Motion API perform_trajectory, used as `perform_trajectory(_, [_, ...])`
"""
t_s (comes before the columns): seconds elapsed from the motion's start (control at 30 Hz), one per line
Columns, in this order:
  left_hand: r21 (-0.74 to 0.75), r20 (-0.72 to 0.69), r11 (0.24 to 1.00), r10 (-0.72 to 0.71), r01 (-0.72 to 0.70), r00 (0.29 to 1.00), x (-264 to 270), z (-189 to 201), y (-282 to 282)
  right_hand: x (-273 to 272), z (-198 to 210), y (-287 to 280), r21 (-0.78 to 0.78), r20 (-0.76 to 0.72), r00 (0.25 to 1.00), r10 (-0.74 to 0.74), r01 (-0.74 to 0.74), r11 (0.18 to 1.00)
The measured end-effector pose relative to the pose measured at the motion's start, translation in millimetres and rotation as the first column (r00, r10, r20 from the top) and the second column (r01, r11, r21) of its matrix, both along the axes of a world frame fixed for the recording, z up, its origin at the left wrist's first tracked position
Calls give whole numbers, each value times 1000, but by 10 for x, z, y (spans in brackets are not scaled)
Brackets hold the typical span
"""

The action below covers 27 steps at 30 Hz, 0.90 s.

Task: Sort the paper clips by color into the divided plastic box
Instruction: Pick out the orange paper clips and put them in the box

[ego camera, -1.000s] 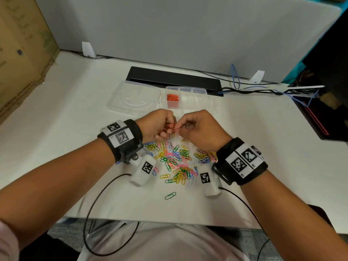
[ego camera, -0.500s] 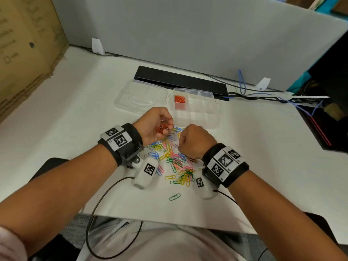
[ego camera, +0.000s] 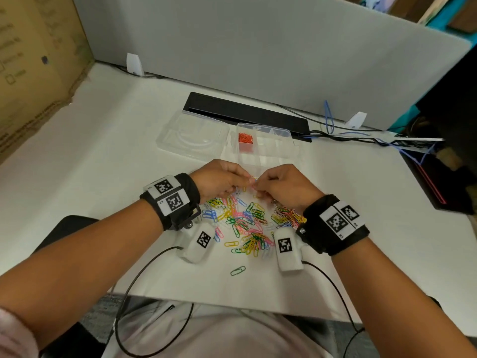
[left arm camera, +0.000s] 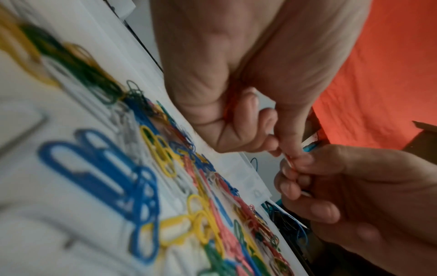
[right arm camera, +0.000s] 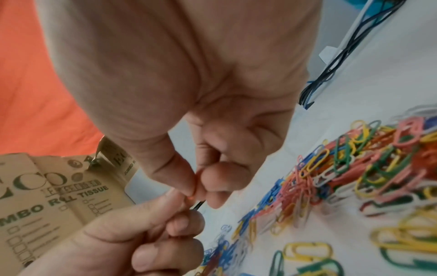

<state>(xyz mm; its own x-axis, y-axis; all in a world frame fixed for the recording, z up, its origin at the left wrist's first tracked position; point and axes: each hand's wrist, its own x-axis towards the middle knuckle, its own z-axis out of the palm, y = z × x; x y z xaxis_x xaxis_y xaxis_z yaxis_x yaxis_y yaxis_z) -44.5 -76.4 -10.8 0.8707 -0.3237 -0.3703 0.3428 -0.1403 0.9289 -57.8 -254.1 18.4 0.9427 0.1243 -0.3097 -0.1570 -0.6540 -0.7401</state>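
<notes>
Left hand: left hand (ego camera: 219,178) with fingers curled, tips pinching a small red paper clip (left arm camera: 289,160); more red clips (left arm camera: 228,107) show inside the curled palm.
Right hand: right hand (ego camera: 282,186) with fingertips meeting the left's, pinching the same clip from the other side.
Loose clips: mixed pile of paper clips (ego camera: 245,223) in blue, yellow, green, pink, red and white on the white worktop (ego camera: 90,156), just below both hands; one green clip (ego camera: 237,270) lies apart, nearer the person.
Box: divided plastic box (ego camera: 273,148) just beyond the hands, lid (ego camera: 192,138) open to its left; red clips (ego camera: 245,139) fill one far-left compartment.
Behind: black bar (ego camera: 245,115), cables (ego camera: 361,136), grey partition (ego camera: 258,47), cardboard box (ego camera: 33,60) at left.
</notes>
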Motion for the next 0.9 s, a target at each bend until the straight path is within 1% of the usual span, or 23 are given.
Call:
perform_trajectory(0.13, [34, 32, 999, 13, -14, 999, 5, -1, -27, -35, 15, -44, -9, 53, 998, 46, -46, 999])
perform_trajectory(0.2, [63, 20, 998, 16, -17, 1000, 7, 8, -30, -66, -5, -100, -127, 66, 993, 102, -94, 987])
perform_trajectory(0.23, [75, 4, 997, 22, -22, 1000, 9, 11, -30, -92, -20, -129, -212, 40, 989, 145, -133, 968])
perform_trajectory(0.33, [133, -46, 991, 30, -24, 998, 25, 39, -40, -198, -91, -187, -435, -69, 965, 254, -258, 863])
perform_trajectory(0.37, [151, -63, 988, 23, -14, 998, 32, 48, -49, -229, -117, -197, -466, -79, 961, 264, -270, 843])
perform_trajectory(0.4, [161, -78, 987, 15, -3, 997, 37, 55, -60, -248, -141, -205, -471, -72, 960, 270, -271, 839])
perform_trajectory(0.5, [124, -122, 992, 23, -7, 992, 44, 38, -93, -267, -190, -214, -442, -31, 958, 286, -270, 855])
perform_trajectory(0.63, [-27, -205, 995, 86, -93, 975, 29, 14, -114, -291, -228, -230, -387, -11, 954, 301, -282, 878])
perform_trajectory(0.7, [-66, -232, 990, 109, -127, 967, 23, 24, -120, -292, -218, -253, -324, 31, 952, 305, -279, 904])
perform_trajectory(0.77, [-101, -259, 985, 109, -139, 960, 21, 22, -122, -285, -196, -284, -239, 70, 959, 275, -252, 938])
perform_trajectory(0.9, [-110, -303, 989, 57, -94, 951, 5, 3, -145, -263, -163, -347, -96, 110, 974, 200, -190, 977])
